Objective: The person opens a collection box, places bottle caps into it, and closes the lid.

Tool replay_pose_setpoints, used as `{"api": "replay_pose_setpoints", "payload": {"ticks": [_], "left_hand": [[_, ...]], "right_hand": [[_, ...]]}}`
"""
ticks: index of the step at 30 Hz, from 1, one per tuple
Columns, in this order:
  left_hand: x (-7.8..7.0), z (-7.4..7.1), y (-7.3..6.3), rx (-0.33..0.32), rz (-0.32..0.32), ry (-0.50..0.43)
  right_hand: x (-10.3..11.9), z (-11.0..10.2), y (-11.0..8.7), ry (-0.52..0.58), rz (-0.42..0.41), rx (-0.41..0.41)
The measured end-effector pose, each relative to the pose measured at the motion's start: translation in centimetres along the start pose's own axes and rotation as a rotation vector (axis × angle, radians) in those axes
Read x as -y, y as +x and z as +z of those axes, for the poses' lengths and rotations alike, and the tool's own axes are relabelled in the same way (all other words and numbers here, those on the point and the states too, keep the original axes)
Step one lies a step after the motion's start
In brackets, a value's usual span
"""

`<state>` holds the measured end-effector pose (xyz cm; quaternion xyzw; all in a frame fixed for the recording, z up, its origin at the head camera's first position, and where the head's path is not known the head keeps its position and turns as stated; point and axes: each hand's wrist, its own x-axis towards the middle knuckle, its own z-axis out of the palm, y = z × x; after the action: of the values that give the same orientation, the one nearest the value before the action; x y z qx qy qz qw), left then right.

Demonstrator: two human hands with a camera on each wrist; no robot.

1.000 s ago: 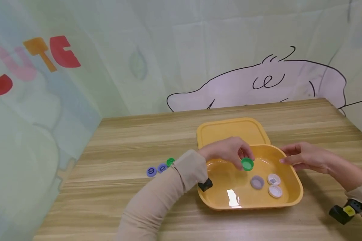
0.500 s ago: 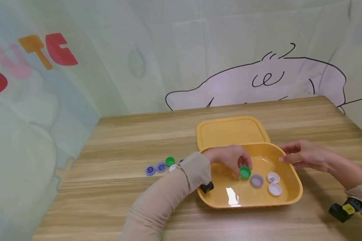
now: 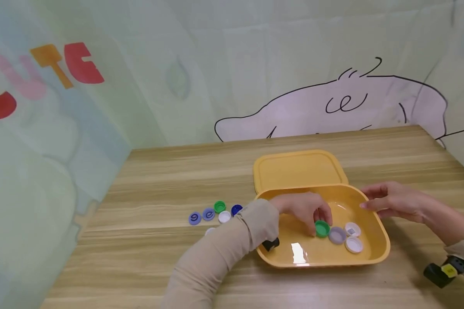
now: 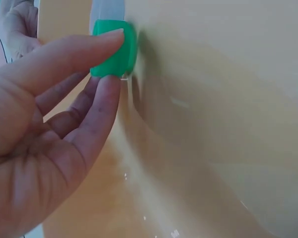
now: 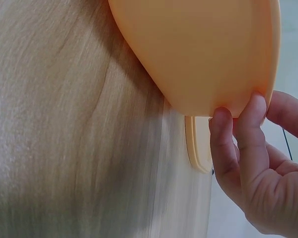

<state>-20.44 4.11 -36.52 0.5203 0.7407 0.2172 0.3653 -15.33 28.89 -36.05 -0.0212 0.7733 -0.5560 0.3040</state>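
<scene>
Inside the yellow plastic container, my left hand pinches a green bottle cap between thumb and fingers. The left wrist view shows the thumb across the side of the cap, close to the container floor. Right beside it lies a greyish-purple cap, followed by two white caps, one with a small printed square inside. My right hand holds the container's right end, thumb over the rim and fingertips against the outer wall.
Behind the container lies its yellow lid, partly overlapped by it. Left of it on the wooden table are several caps: purple ones with black marks, a green cap, a dark blue cap and white caps. A printed curtain hangs behind.
My left hand has lowered the green cap into the container and brought it right beside the greyish-purple cap, which sits closer to the white caps. The right hand stays on the rim.
</scene>
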Motion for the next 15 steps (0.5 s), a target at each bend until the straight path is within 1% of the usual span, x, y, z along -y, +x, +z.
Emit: {"api": "replay_pose_setpoints", "payload": {"ticks": [3, 9, 15], "left_hand": [[-0.20, 0.14, 0.33, 0.015, -0.021, 0.029], [-0.46, 0.30, 0.72, 0.024, -0.031, 0.022], [-0.68, 0.37, 0.79, 0.028, -0.037, 0.010]], "right_hand": [[0.01, 0.05, -0.03, -0.003, 0.003, 0.001], [-0.06, 0.01, -0.05, 0.004, 0.000, 0.005], [-0.07, 0.03, -0.06, 0.008, -0.005, 0.011]]}}
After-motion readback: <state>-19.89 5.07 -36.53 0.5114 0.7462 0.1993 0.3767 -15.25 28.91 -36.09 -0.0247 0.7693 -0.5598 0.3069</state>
